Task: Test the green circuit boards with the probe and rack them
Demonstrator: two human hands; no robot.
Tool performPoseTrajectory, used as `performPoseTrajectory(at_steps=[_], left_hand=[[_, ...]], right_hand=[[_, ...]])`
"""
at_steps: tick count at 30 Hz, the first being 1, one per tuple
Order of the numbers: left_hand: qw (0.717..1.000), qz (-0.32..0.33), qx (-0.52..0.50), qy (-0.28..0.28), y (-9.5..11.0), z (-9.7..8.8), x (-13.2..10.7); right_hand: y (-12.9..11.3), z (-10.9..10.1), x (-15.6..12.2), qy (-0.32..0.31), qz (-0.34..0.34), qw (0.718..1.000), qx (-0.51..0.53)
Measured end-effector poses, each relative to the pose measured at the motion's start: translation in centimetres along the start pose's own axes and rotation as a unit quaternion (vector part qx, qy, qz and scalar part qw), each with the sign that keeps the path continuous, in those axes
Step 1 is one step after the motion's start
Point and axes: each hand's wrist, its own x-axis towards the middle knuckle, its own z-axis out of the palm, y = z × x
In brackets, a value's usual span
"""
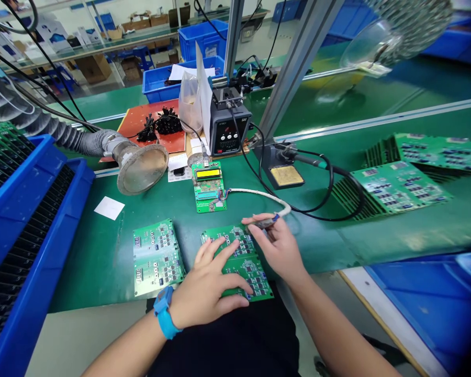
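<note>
My left hand (210,285), with a blue band on its wrist, lies with spread fingers over a green circuit board (249,264) at the table's front edge. Between the fingers of my right hand (280,248) is a probe connector (265,223) on a white cable (259,192); its tip is at the board's upper right corner. The cable runs to a small green programmer board (210,186) with a lit yellow display. Left of my left hand lies a stack of similar circuit boards (157,256). My left palm and fingers hide part of the board beneath.
A soldering station (230,125) stands behind, with an iron in its holder (282,167) and a looping black cord. Stacked boards (400,188) lie at right. A fume extractor hose (141,167) and blue bins (35,246) of boards are at left. An aluminium post (298,68) rises behind.
</note>
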Motion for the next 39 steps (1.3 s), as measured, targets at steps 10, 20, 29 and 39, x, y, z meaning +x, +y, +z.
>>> performPoseTrajectory(at_steps=[10, 20, 29, 39], left_hand=[[1.000, -0.007, 0.000, -0.013, 0.2, -0.2, -0.1], [1.000, -0.010, 0.004, -0.015, 0.3, -0.3, 0.0], [1.000, -0.008, 0.001, -0.016, 0.3, -0.4, 0.0], [1.000, -0.003, 0.001, -0.009, 0.1, -0.1, -0.1]], right_hand=[[-0.7, -2.4, -5.1, -0.048, -0.011, 0.994, -0.101], [-0.7, -2.3, -5.4, -0.037, -0.036, 0.991, -0.124], [-0.8, -2.4, -5.4, -0.049, -0.040, 0.987, -0.147], [-1.2, -1.6, -5.0, -0.015, -0.093, 0.980, -0.173]])
